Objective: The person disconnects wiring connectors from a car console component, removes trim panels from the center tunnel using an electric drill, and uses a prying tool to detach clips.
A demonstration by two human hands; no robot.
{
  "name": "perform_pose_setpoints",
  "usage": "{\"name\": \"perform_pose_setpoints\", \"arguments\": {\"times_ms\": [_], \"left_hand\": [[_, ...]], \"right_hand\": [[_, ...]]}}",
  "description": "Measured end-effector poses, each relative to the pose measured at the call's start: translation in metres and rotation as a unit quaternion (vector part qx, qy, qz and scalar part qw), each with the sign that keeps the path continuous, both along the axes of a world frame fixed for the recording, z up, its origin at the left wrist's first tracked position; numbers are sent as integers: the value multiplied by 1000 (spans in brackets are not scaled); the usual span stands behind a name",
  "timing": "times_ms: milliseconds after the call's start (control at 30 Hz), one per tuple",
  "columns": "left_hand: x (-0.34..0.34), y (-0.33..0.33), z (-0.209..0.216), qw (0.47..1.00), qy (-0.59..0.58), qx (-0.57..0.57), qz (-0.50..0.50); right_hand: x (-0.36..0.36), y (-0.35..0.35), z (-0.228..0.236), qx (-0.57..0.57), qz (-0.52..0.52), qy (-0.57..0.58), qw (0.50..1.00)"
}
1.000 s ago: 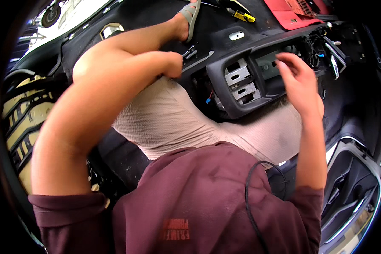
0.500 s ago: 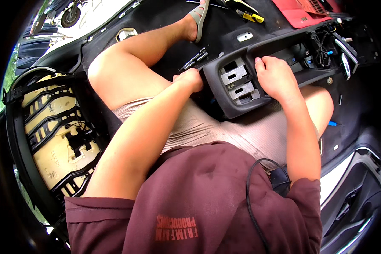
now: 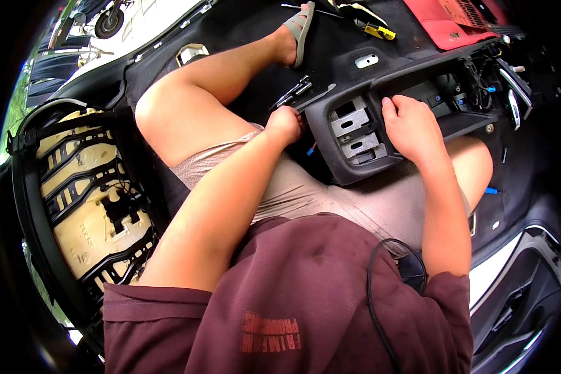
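Observation:
A long black car centre console lies across my lap, its open end frame facing left with metal brackets inside. My right hand is closed over the console's inner rim, thumb on top and the other fingers partly hidden. Just off the console's left end, my left hand is closed with its knuckles up. What it grips is hidden beneath it. Beyond that hand, a black-and-metal tool lies on the dark floor. A small blue connector shows below, between the hand and the console.
A seat back frame with beige foam stands at the left. Toward the far side lie a yellow-handled tool and a red panel. Loose wiring fills the console's far right end. A door panel is at the lower right.
The view has shifted slightly, so most things sit a little lower and to the right. Both hands keep their places at the console, and the blue connector by my left hand shows more plainly.

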State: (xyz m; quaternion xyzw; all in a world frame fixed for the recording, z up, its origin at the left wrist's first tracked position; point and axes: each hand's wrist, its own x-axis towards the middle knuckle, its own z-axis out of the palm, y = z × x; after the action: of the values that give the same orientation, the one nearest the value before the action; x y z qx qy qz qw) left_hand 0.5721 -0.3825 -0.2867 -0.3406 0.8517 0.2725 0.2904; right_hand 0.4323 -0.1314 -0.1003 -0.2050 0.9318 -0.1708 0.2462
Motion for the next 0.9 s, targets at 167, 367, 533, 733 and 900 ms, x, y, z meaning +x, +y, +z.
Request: {"name": "perform_pose_setpoints", "arguments": {"times_ms": [167,367,533,733,900], "left_hand": [[-3,4,-3,1000,4,-1,-2],[-1,3,-6,999,0,17,45],[-3,4,16,998,-23,50,43],[-6,16,27,999,-21,4,28],[4,24,21,997,28,-43,64]], "right_hand": [[-3,0,-2,15,-2,-6,1000],[-2,-2,-5,5,-4,3,1000],[-1,-3,-6,4,-12,2,1000],[-2,-2,-9,-1,-13,11,1000],[-1,-4,-9,4,-7,10,1000]]}}
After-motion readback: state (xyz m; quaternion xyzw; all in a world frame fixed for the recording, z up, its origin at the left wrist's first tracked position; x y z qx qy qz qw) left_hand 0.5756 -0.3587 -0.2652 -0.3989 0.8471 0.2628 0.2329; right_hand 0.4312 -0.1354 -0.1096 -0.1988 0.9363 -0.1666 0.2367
